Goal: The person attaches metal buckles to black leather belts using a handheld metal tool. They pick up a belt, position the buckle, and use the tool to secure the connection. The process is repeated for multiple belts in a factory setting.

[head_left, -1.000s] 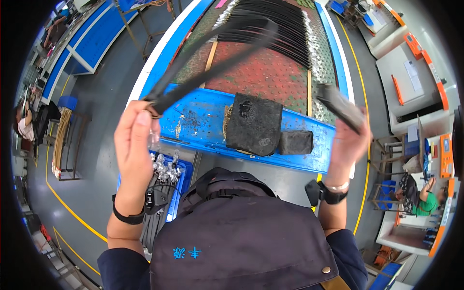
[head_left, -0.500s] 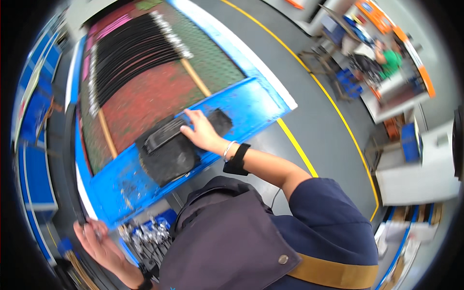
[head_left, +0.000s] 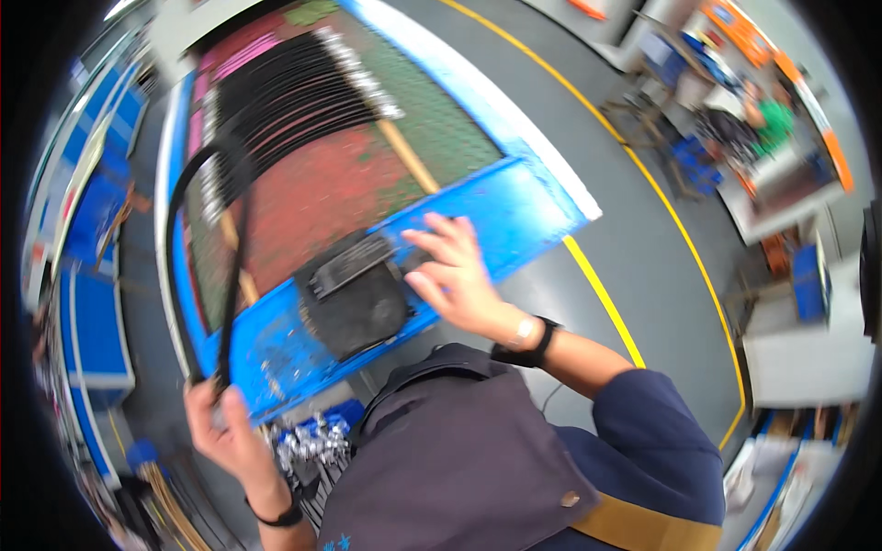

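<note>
The left hand [head_left: 225,432] grips a looped black strap [head_left: 197,248] rising over the blue table [head_left: 514,207]. The right hand [head_left: 455,275] lies open beside a black pad [head_left: 354,298]. A blue bin [head_left: 317,445] below holds metal parts.

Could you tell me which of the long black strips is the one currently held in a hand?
It is the bent black strip, arching above the table; the left hand holds its ends, while the other strips lie flat in a row.

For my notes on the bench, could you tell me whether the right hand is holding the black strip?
No, the black strip is gripped by the left hand, while the right hand rests open on the blue table.
</note>
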The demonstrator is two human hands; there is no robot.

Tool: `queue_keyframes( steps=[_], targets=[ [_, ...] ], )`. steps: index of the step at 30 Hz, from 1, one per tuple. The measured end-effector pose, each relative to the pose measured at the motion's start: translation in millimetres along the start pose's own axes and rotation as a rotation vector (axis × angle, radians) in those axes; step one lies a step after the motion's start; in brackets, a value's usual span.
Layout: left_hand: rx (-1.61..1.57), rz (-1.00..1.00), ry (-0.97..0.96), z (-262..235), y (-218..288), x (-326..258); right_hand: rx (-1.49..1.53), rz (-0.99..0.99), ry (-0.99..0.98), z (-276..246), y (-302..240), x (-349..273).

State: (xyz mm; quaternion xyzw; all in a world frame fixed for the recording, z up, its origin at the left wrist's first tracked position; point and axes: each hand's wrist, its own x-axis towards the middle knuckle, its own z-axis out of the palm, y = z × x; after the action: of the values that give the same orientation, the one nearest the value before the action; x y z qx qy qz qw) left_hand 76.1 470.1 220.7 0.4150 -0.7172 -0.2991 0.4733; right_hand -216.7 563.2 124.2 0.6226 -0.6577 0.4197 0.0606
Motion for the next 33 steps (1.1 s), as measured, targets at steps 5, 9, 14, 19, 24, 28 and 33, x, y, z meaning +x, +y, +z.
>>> queue_keyframes(
  steps=[5, 9, 14, 19, 24, 28, 33],
  targets=[
    [0.224, 0.381, -0.119, 5, 37, 4, 0.0, -0.363, -0.021, -63, -88, 41],
    [0.196, 0.611, -0.142, 11, 49, 10, 0.02, -0.598, 0.045, -57, -117, 48],
    [0.285, 0.664, -0.109, 5, 57, 4, 0.008, -0.65, 0.052, -51, -125, 55],
    [0.301, 0.686, -0.11, 6, 58, 3, -0.027, -0.676, 0.019, -51, -123, 60],
    [0.326, 0.707, -0.082, 8, 58, 2, 0.216, -0.568, -0.084, -58, -125, 58],
    [0.349, 0.733, -0.079, 9, 58, 3, 0.204, -0.561, -0.073, -63, -127, 61],
    [0.394, 0.766, -0.083, 11, 56, 1, 0.122, -0.553, -0.135, -63, -130, 65]
  ],
)
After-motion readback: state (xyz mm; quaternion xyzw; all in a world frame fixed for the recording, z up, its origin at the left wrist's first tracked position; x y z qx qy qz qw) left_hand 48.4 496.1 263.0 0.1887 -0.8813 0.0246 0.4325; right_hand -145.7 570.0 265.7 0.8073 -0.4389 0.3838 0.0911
